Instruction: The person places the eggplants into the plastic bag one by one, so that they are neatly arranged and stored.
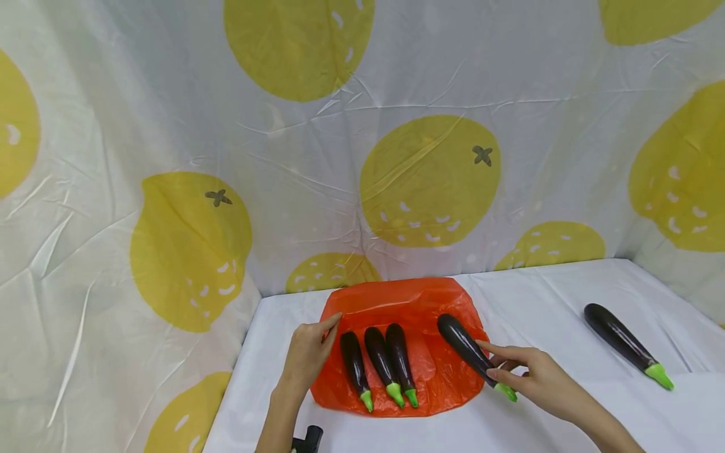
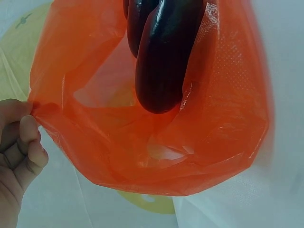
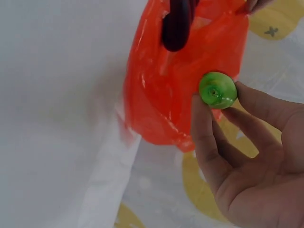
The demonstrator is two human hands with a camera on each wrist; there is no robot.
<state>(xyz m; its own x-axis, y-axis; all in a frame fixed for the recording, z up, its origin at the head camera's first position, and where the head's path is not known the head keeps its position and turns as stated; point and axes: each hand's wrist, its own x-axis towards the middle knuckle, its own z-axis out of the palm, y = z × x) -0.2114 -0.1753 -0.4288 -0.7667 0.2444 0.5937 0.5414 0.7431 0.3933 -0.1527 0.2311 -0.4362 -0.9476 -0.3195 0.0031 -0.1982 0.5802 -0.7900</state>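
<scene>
An orange plastic bag lies on the white table with its mouth facing me. Three dark eggplants with green stems lie side by side in its left half. My left hand pinches the bag's left edge; the left wrist view shows this hand holding the rim of the bag with an eggplant above. My right hand pinches the green stem end of a fourth eggplant, which rests on the bag's right side. In the right wrist view the fingers hold the green stem.
A fifth eggplant lies alone on the white tablecloth at the right. A curtain with yellow lemon prints hangs behind and to both sides. A small black object shows at the bottom near my left forearm.
</scene>
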